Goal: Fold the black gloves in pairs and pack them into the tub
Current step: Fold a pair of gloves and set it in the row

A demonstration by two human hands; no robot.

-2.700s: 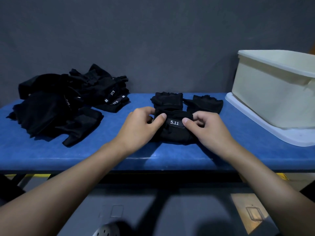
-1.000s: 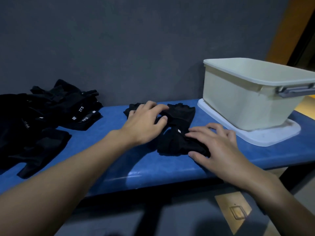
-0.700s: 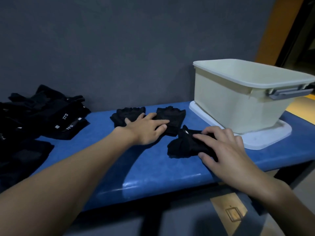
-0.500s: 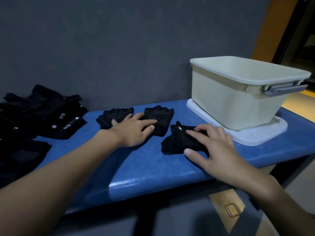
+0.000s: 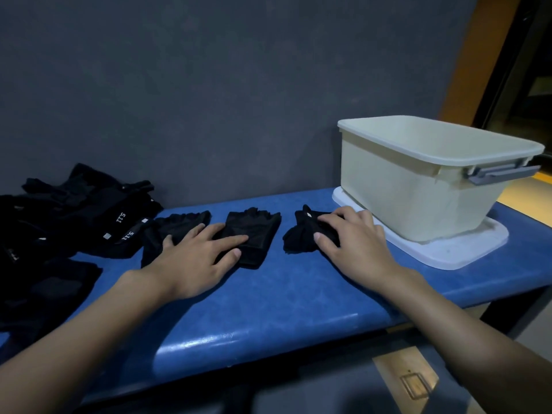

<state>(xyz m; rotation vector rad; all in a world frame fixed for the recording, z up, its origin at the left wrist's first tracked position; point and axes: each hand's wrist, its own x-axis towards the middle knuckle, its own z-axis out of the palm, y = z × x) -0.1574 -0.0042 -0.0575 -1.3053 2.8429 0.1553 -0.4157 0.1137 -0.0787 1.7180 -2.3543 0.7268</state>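
A folded pair of black gloves (image 5: 298,238) lies on the blue bench (image 5: 283,297), just left of the cream tub (image 5: 403,189). My right hand (image 5: 355,245) grips this bundle, fingers curled over its top and thumb at its near side. Two more black fingerless gloves lie flat side by side: one (image 5: 258,227) in the middle, one (image 5: 179,221) further left. My left hand (image 5: 194,258) rests on both with straight fingers. The tub's inside is hidden from this angle.
The tub stands on its white lid (image 5: 448,253) at the bench's right end and has a grey handle (image 5: 501,173). A heap of loose black gloves (image 5: 74,213) covers the bench's left end. A dark wall runs behind; the bench's front edge is close to me.
The bundle, once held by both hands at the centre, has slid right toward the tub under my right hand. My left hand moved onto the two flat gloves. My view swung right.
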